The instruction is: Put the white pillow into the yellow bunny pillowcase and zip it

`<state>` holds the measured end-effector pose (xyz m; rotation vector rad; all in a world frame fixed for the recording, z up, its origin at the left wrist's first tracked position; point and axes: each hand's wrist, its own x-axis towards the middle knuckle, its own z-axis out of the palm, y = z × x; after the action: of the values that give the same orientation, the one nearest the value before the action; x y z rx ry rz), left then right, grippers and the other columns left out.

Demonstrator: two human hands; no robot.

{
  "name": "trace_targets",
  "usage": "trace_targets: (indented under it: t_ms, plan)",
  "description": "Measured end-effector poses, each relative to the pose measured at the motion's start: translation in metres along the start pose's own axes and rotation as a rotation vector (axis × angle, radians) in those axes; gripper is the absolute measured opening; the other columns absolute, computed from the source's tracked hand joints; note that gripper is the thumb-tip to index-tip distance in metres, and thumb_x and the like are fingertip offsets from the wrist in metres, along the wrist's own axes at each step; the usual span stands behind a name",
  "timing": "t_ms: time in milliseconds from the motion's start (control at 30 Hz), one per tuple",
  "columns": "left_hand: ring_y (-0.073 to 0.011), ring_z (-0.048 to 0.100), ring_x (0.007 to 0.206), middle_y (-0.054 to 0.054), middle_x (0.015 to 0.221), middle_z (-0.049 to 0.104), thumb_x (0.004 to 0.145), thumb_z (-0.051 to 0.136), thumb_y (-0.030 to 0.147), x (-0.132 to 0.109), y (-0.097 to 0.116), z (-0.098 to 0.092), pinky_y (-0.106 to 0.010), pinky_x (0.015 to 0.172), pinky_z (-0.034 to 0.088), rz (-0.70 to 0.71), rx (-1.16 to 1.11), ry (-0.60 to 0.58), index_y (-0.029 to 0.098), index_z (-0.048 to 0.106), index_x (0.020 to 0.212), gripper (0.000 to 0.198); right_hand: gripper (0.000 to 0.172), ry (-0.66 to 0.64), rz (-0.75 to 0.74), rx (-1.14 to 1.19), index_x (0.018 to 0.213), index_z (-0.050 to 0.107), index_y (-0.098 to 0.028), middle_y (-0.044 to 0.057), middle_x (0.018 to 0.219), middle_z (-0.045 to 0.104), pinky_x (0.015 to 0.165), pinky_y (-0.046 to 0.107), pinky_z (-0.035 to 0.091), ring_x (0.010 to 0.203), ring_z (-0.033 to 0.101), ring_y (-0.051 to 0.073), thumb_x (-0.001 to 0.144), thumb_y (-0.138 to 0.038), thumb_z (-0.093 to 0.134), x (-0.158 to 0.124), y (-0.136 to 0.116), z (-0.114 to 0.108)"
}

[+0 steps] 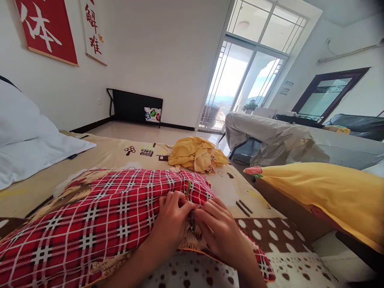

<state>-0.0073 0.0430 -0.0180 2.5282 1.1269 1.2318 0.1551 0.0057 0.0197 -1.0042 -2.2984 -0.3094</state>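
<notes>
Head view, fingers (177, 199) pinching soft plaid pillow (120, 208), crumpled yellow cloth (192, 154) beyond

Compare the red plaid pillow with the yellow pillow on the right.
The red plaid pillow is checked; the yellow pillow is mostly plain. The left hand and right hand touch the red plaid pillow; neither touches the yellow pillow. The former lies on the bed, the latter beyond its right edge. Both are fabric.
</notes>
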Motion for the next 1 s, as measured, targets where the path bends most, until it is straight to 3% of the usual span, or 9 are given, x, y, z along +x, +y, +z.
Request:
trace_targets:
  t_ms: [267,700,867,1000]
  plan:
    - [-0.0193,0.047,0.087,-0.004,0.091,0.05,0.087,0.046,0.008,0.0,0.003,0.002,-0.036,0.077,0.029,-0.054,0.004,0.055,0.021,0.063,0.092,0.023,0.014,-0.199,0.015,-0.07,0.079,0.05,-0.018,0.004,0.085,0.058,0.079,0.036,0.038,0.079,0.05,0.018,0.087,-0.008,0.046,-0.005,-0.01,0.002]
    - [-0.0188,0.046,0.084,-0.004,0.087,0.049,0.086,0.043,0.009,-0.004,0.003,0.005,-0.037,0.076,0.026,-0.053,-0.056,0.101,0.022,0.062,0.089,0.023,0.017,-0.35,0.156,0.354,0.072,0.048,-0.018,0.001,0.081,0.058,0.077,0.029,0.037,0.077,0.048,0.014,0.088,-0.013,0.048,-0.005,-0.002,-0.007]
    - [-0.0195,0.047,0.085,-0.004,0.088,0.051,0.083,0.048,0.009,-0.006,0.005,0.007,-0.038,0.076,0.026,-0.05,-0.051,0.088,0.024,0.063,0.089,0.022,0.018,-0.385,0.136,0.431,0.069,0.047,-0.018,0.001,0.076,0.058,0.074,0.028,0.036,0.074,0.047,0.013,0.087,-0.014,0.05,-0.004,0.003,-0.009]
    - [-0.0198,0.049,0.087,-0.005,0.091,0.054,0.089,0.04,0.011,-0.004,0.004,0.003,-0.039,0.078,0.028,-0.042,-0.042,0.072,0.022,0.062,0.091,0.025,0.014,-0.379,0.191,0.447,0.073,0.049,-0.018,0.001,0.08,0.059,0.074,0.027,0.036,0.077,0.048,0.013,0.086,-0.013,0.052,-0.003,0.002,-0.011]
